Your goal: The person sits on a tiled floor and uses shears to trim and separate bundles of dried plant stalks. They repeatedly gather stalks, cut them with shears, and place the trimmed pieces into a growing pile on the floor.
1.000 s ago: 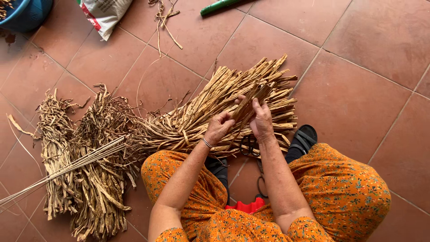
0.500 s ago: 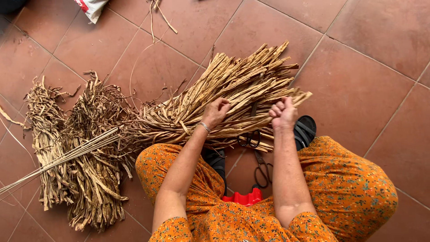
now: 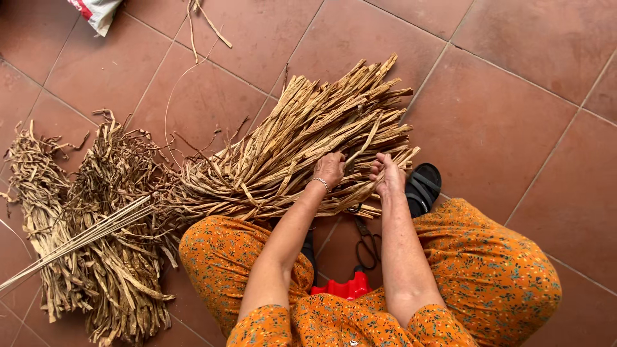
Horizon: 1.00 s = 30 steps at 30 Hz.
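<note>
Hands (image 3: 331, 168) (image 3: 387, 173), gripping dry fibrous strips (image 3: 302, 148), terracotta tiles (image 3: 514, 96)

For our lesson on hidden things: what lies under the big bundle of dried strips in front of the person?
Under the bundle only the tiled floor shows. Scissors lie at its near edge, tips covered. Anything else beneath is hidden.

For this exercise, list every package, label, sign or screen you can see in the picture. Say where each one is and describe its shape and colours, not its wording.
Bag: top left edge of the view, on the tiled floor; soft, crumpled, white with red patches, partly cut off.
No signs, loose labels or screens show.
</note>
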Each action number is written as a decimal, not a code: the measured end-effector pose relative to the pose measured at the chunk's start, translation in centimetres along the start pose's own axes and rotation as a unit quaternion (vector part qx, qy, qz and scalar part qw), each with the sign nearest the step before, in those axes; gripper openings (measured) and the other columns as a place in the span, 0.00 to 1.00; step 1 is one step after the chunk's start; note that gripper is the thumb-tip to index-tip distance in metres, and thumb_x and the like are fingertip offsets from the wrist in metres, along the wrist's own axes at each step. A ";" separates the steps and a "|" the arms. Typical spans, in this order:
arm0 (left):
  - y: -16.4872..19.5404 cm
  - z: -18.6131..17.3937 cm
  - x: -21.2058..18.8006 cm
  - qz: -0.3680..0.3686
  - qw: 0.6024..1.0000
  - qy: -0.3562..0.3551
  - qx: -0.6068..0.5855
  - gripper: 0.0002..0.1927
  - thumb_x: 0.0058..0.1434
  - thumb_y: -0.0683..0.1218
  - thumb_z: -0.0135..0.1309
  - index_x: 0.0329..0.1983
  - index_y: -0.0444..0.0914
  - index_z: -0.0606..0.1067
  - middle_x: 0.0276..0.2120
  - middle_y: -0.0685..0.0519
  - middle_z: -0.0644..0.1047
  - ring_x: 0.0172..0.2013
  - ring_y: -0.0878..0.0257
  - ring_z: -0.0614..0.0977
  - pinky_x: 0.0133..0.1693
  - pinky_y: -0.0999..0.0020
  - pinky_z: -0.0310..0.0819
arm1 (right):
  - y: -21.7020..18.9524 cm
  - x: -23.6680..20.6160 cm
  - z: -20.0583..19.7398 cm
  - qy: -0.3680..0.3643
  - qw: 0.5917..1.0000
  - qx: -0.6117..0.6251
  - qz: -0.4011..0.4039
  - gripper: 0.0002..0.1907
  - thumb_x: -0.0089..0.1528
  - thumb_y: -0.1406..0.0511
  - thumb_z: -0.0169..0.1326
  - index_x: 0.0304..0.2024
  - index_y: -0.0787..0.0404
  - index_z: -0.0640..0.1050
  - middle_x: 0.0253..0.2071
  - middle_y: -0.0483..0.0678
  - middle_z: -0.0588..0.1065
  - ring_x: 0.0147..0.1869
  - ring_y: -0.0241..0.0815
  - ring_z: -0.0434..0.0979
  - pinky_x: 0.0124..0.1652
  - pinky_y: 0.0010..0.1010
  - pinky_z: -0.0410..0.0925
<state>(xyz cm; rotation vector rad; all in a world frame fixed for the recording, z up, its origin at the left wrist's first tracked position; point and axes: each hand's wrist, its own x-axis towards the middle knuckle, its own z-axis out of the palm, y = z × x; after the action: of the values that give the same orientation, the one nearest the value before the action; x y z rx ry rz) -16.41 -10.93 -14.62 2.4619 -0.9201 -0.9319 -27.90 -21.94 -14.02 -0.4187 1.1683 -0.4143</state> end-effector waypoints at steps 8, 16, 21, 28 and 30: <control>-1.1 -0.6 -2.1 0.058 0.995 0.013 0.082 0.22 0.65 0.49 0.56 0.60 0.40 0.68 0.62 0.47 0.67 0.62 0.53 0.70 0.59 0.57 0.67 | 1.2 -1.1 1.3 0.015 0.999 0.019 0.048 0.23 0.72 0.58 0.43 0.62 0.68 0.70 0.58 0.61 0.73 0.60 0.58 0.76 0.54 0.57 0.76; 2.8 1.5 -0.8 -0.041 0.997 -0.020 -0.061 0.21 0.67 0.55 0.57 0.60 0.45 0.73 0.51 0.46 0.79 0.53 0.50 0.77 0.54 0.52 0.70 | 1.0 -0.9 0.7 -0.024 0.997 0.066 0.030 0.24 0.73 0.56 0.43 0.65 0.67 0.69 0.56 0.58 0.74 0.57 0.56 0.77 0.53 0.53 0.77; 0.0 0.7 -2.1 -0.014 0.994 -0.062 -0.086 0.12 0.66 0.54 0.54 0.48 0.48 0.82 0.37 0.47 0.84 0.38 0.52 0.84 0.45 0.57 0.77 | 0.2 -1.6 1.1 -0.037 0.989 0.129 0.066 0.22 0.72 0.56 0.40 0.63 0.62 0.66 0.52 0.61 0.77 0.51 0.56 0.82 0.50 0.54 0.78; -2.8 -0.6 -3.5 -0.018 0.989 -0.074 -0.123 0.15 0.64 0.56 0.57 0.47 0.46 0.83 0.42 0.48 0.83 0.43 0.54 0.83 0.46 0.57 0.77 | 0.5 -1.4 0.7 -0.078 0.993 0.058 -0.064 0.22 0.74 0.58 0.51 0.61 0.69 0.72 0.29 0.44 0.73 0.31 0.36 0.76 0.36 0.38 0.79; -3.0 -0.4 -2.7 -0.015 0.989 -0.060 -0.136 0.16 0.66 0.58 0.56 0.47 0.45 0.83 0.45 0.48 0.82 0.44 0.54 0.83 0.48 0.57 0.77 | 0.1 -0.7 -0.3 -0.017 0.996 0.047 -0.074 0.21 0.74 0.55 0.47 0.56 0.67 0.75 0.22 0.38 0.64 0.23 0.31 0.62 0.24 0.29 0.63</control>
<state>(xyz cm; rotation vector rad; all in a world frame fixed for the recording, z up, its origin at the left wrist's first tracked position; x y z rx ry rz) -16.36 -6.87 -14.63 2.2141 -0.7395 -1.1439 -28.45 -21.55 -13.63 -0.4289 1.0846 -0.5862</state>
